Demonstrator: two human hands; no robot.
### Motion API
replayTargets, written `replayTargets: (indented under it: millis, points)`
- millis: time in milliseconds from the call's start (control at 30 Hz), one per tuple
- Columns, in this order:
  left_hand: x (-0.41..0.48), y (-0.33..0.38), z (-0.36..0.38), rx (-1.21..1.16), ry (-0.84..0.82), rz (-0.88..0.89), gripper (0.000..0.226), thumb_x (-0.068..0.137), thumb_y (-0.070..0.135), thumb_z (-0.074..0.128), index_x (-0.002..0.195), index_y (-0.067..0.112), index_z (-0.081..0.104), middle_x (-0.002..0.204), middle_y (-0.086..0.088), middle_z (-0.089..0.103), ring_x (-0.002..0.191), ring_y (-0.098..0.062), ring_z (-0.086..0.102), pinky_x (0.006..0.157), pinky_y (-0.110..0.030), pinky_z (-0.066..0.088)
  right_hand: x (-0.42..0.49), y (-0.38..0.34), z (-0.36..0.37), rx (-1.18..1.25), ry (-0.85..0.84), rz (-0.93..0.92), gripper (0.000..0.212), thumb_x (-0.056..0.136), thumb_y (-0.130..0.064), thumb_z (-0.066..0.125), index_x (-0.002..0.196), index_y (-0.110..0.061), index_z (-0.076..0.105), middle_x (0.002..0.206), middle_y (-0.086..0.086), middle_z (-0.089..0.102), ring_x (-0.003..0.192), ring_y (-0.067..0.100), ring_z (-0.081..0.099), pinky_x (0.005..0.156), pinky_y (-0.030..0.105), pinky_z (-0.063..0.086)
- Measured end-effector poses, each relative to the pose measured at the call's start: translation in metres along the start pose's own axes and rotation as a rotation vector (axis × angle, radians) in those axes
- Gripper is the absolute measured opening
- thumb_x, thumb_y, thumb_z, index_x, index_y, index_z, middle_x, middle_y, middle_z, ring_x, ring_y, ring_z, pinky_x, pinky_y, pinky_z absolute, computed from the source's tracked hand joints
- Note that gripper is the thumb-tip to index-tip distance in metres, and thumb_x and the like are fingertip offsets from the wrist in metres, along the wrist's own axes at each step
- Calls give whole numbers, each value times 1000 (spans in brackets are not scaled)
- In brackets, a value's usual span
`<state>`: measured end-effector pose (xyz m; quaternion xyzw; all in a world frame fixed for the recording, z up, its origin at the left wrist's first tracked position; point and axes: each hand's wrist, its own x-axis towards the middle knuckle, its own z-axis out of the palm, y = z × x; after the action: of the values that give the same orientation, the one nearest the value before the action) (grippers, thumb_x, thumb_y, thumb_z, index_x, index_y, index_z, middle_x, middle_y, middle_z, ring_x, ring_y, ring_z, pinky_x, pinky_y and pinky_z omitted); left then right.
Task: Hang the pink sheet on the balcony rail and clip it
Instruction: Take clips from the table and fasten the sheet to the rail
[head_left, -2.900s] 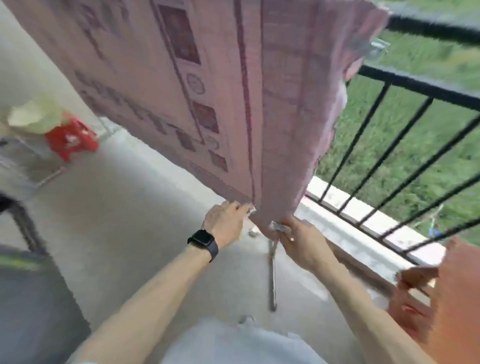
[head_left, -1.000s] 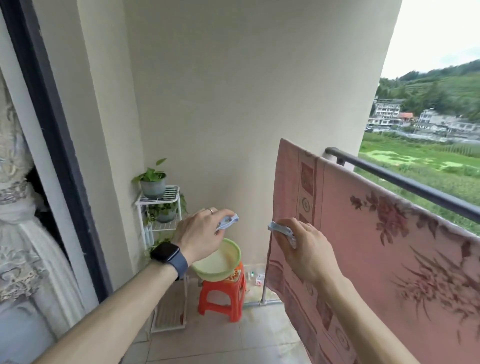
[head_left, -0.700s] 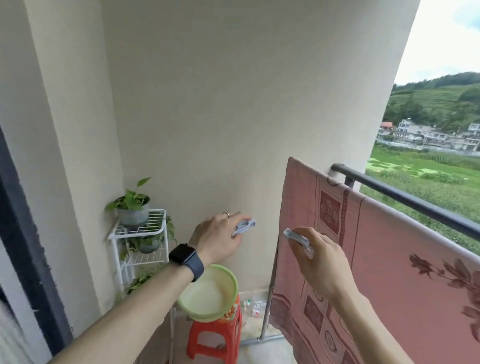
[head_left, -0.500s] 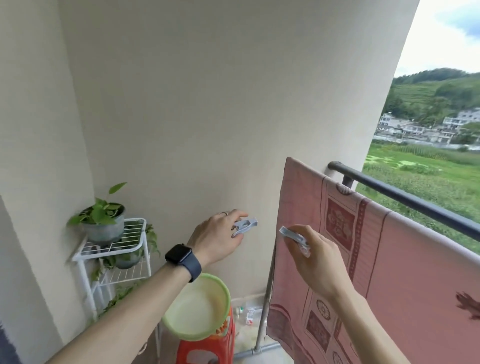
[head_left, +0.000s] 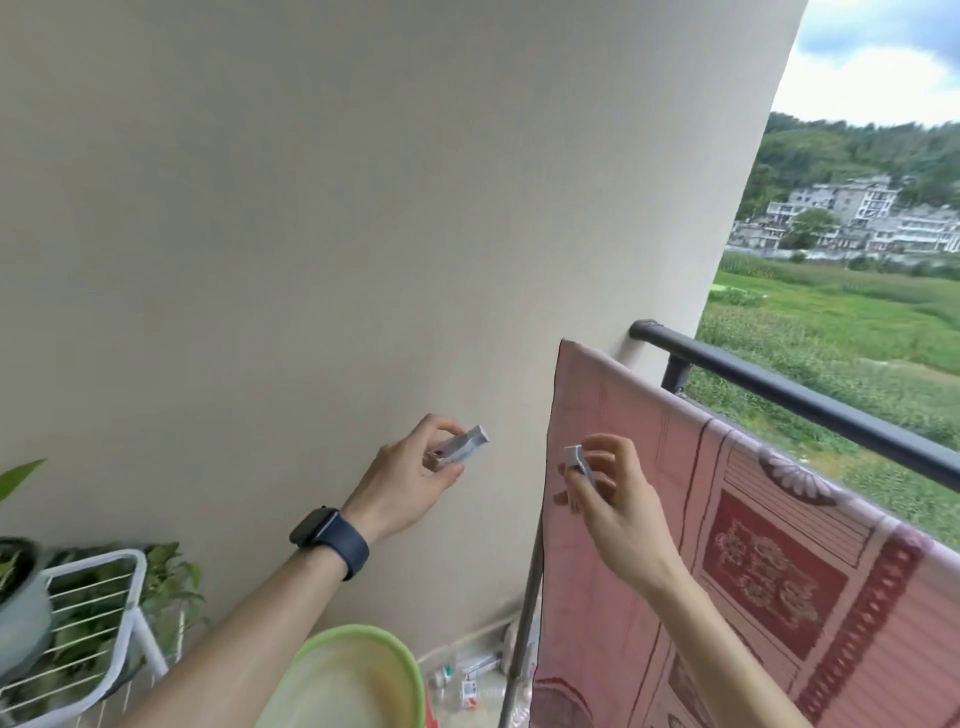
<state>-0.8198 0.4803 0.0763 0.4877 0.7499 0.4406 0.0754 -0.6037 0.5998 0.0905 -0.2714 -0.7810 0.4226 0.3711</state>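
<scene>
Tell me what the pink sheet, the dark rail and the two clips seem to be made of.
The pink sheet: matte woven cloth; it drapes and carries a printed pattern. The dark rail: probably a painted metal tube, smooth with a slight sheen. The left-hand clip and the right-hand clip: likely pale plastic, but blur leaves it open.

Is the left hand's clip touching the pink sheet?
Apart. The head view shows bare wall between the clip in the left hand and the sheet edge.

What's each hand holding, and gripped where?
Left hand pinches a pale clothes clip by its near end, with the far end free. Right hand pinches a second clothes clip by its lower end.
</scene>
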Motion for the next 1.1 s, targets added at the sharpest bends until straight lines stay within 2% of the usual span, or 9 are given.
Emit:
replayTargets:
  millis: [133,233,367,533,600,700,900,1000,1100]
  points:
    - [73,-22,13,-210,-85,-92,26,99,22,47,126,22,49,98,3,59,84,-14,62,68,-18,43,46,-9,7,-144,46,-35,37,83,-19,39,113,-31,57,75,-10,56,66,5,55,66,22,44]
    - [122,-29,33,-382,-181,-124,33,89,37,44,117,20,52,97,1,55,77,-15,60,74,-30,45,81,-19,8,-398,120,-91,28,84,-21,49,108,-29,60,79,-18,54,65,1,51,64,25,38]
    - [172,-42,60,-579,-282,-102,43,76,38,64,109,12,53,89,2,56,71,-15,57,70,-31,48,140,-27,9,-883,289,-69,26,90,-40,63,114,-32,61,106,-3,60,85,18,59,70,29,39]
    - [215,-44,93,-872,-423,-141,44,78,23,81,108,10,52,104,-1,64,89,-12,63,78,-31,50,202,-25,8,-1223,164,118,48,86,-71,51,120,-38,60,110,-2,55,87,16,56,71,34,51]
    - [230,-41,103,-954,-494,-133,59,72,28,86,117,14,50,116,2,63,101,-7,63,85,-28,48,219,-20,8,-1234,53,190,43,84,-74,51,110,-42,63,101,-7,59,80,11,58,68,32,53]
    - [255,-35,112,-1070,-609,-124,66,66,27,89,117,17,49,116,2,65,113,-7,62,101,-33,45,236,-19,9,-1055,-11,237,19,86,-59,62,93,-41,67,78,-15,59,60,-3,48,53,20,35]
    - [284,-32,122,-1058,-557,-18,39,71,8,86,87,16,52,81,2,73,78,-16,67,81,-34,56,246,-20,15,-834,87,193,7,86,-35,75,82,-30,73,58,-19,59,43,-9,46,40,7,32]
    - [291,-34,123,-963,-514,94,32,75,16,84,87,15,54,77,4,72,75,-14,68,84,-39,58,245,-19,17,-853,120,157,7,83,-38,77,85,-32,74,54,-33,56,53,-14,52,46,4,33]
    - [293,-37,125,-839,-451,183,28,79,22,82,90,18,57,80,3,73,81,-17,70,86,-42,58,241,-18,13,-928,110,190,12,82,-48,74,90,-39,72,66,-26,60,59,-17,55,51,5,34]
